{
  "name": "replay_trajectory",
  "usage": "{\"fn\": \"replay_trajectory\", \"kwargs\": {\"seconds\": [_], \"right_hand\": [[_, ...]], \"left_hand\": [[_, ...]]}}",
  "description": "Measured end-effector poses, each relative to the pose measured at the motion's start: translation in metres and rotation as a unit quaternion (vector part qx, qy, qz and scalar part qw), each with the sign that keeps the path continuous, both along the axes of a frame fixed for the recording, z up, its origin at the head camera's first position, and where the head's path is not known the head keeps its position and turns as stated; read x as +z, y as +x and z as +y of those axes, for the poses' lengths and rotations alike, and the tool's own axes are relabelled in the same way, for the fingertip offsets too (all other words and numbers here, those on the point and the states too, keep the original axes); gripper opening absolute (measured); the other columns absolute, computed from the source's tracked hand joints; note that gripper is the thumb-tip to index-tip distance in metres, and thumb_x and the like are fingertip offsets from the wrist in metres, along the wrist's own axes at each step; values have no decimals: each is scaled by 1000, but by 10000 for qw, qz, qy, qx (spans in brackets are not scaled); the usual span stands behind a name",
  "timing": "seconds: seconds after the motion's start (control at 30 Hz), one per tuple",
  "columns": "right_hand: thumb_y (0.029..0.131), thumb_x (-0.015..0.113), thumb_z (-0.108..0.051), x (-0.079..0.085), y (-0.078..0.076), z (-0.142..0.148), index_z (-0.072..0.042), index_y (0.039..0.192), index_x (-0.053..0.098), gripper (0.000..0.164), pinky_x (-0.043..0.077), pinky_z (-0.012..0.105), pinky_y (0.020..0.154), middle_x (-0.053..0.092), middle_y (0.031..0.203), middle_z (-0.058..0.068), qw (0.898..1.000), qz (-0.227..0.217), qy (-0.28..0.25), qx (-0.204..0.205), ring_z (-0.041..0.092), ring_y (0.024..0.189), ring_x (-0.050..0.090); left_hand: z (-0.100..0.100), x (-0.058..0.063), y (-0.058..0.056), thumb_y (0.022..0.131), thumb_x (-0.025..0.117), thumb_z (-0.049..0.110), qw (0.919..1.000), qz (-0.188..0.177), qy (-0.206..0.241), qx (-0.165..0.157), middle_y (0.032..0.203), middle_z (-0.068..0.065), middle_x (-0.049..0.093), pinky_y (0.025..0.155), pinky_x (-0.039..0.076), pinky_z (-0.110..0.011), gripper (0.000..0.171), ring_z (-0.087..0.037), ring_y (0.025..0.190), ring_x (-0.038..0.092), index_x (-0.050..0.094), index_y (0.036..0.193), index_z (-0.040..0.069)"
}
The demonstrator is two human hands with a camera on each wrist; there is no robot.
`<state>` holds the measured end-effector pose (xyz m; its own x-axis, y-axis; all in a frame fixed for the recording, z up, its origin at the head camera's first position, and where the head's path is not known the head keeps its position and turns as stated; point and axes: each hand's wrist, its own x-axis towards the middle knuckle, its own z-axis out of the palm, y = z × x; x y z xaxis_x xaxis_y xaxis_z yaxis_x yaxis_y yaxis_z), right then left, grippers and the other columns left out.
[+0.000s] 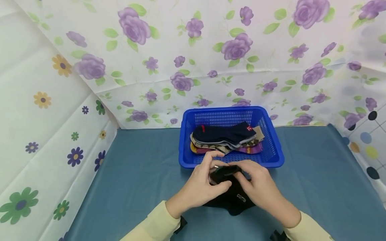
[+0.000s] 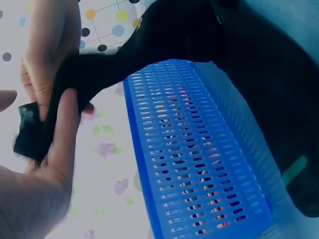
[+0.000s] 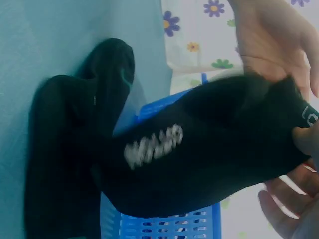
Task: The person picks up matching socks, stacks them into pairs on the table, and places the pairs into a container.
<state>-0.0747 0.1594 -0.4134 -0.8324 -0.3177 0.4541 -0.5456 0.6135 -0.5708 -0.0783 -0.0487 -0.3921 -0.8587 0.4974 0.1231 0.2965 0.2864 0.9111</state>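
Both hands work at the cuff of a black sock [image 1: 233,195] with pale lettering, in front of the blue basket. My left hand [image 1: 200,185] holds the cuff from the left, thumb on the near side and fingers behind. From the right, my right hand [image 1: 260,182] pinches the cuff's edge between thumb and fingers. The folded cuff [image 2: 31,132] shows between the hands in the left wrist view. In the right wrist view, the lettered sock [image 3: 199,149] stretches toward the hands, and another black sock part [image 3: 65,149] hangs beside it, over the blue cloth.
Just beyond the hands stands the blue plastic basket [image 1: 231,164], with a stack of folded socks inside, a navy pair [image 1: 223,134] on top. A blue cloth [image 1: 135,187] covers the table. Flowered sheets [image 1: 163,73] rise behind and at the sides.
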Motion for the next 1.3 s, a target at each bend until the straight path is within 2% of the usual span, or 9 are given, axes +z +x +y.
{"fn": "replay_trajectory", "kwargs": {"seconds": [0.17,0.3,0.4,0.53,0.67,0.8,1.03,1.17,1.3], "right_hand": [[88,62,-2,8,-2,2,-21,109,65,29,53,17,73,70,103,-3,9941,-110,-1074,142,4,90,66],[90,53,7,13,-4,2,-12,110,61,29,49,15,60,69,93,2,9784,-267,-1995,477,3,74,61],[91,49,10,16,-5,2,-5,116,57,30,41,19,52,65,88,4,9637,-376,-2552,691,5,63,50],[92,46,10,20,-5,6,3,123,53,32,48,15,68,66,102,7,9443,-626,-3126,814,7,82,61],[90,53,8,25,-4,8,3,124,53,35,53,20,74,65,112,8,9346,-955,-3360,670,12,94,64],[84,63,6,30,-5,8,-1,118,60,35,55,23,65,65,109,8,9375,-1060,-3282,458,14,87,66],[83,63,9,33,-4,8,2,99,66,18,54,20,66,68,96,6,9418,-505,-3324,25,11,83,67],[84,64,5,36,-3,9,1,97,67,14,54,19,67,70,92,3,9413,-628,-3307,-254,10,81,67],[84,64,3,37,-2,11,0,100,67,16,48,16,53,72,92,-1,9436,-720,-3208,-402,4,64,63]], "left_hand": [[4,-10,-7,75,76,41,9998,56,-209,52,121,15,55,71,52,-25,75,-7,87,58,30,134,41],[8,-16,-12,76,77,33,9998,-147,117,13,116,13,61,84,50,-27,64,-4,98,60,43,129,36],[10,-11,-12,82,72,24,9978,-315,571,-72,111,2,67,81,52,-26,45,-5,94,64,55,124,23],[9,4,-8,91,61,16,9950,-449,851,-251,93,-11,68,64,54,-24,24,-7,70,63,64,113,8],[7,13,-6,94,56,17,9953,-491,797,-229,93,-12,69,64,56,-28,20,-10,73,68,65,108,5],[6,11,-10,91,61,22,9967,-456,612,-274,97,-5,71,67,56,-29,19,-11,80,69,66,107,12],[1,-5,-19,74,79,31,9968,-603,331,-401,85,7,70,63,55,-28,24,-8,68,66,70,94,23],[-9,-8,-22,77,76,35,9992,-183,29,-364,57,7,45,49,41,-19,31,-4,47,42,55,64,16],[-24,-8,-23,80,73,35,9988,-333,-107,-335,57,0,20,48,27,-22,56,-9,46,25,27,61,10]]}}
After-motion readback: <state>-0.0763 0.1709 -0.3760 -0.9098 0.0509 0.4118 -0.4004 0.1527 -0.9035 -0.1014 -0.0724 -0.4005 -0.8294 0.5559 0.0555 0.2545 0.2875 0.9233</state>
